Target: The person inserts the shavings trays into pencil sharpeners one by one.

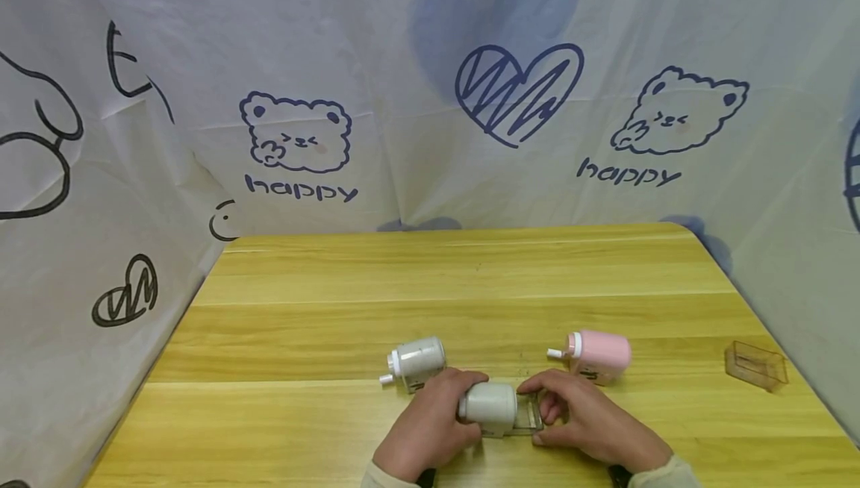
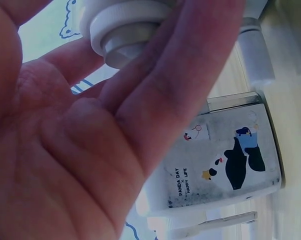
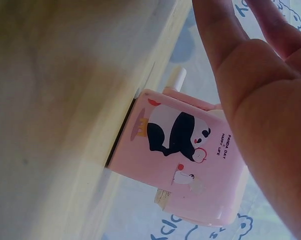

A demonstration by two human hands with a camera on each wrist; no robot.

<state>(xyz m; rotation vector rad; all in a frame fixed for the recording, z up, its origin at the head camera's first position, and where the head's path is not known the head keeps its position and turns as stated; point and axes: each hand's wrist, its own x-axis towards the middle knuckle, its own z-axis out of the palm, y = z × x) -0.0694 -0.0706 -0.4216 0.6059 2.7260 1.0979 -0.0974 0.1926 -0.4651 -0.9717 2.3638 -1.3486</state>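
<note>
My left hand (image 1: 430,422) grips a pale grey crank pencil sharpener (image 1: 490,404) lying near the table's front. At its right end, a clear shavings drawer (image 1: 528,415) juts partway out, pinched between the thumb and fingers of my right hand (image 1: 583,415). Just behind my left hand is a second grey sharpener (image 1: 423,356), its white crank pointing left. The left wrist view shows its panda print on the side panel (image 2: 235,155), partly covered by my fingers. A pink sharpener (image 1: 606,354) with a panda print (image 3: 178,132) is behind my right hand.
A loose orange-tinted clear drawer (image 1: 755,366) lies by the right edge of the wooden table (image 1: 470,271). White cloth (image 1: 403,100) with drawn bears and hearts hangs behind the table and along both sides.
</note>
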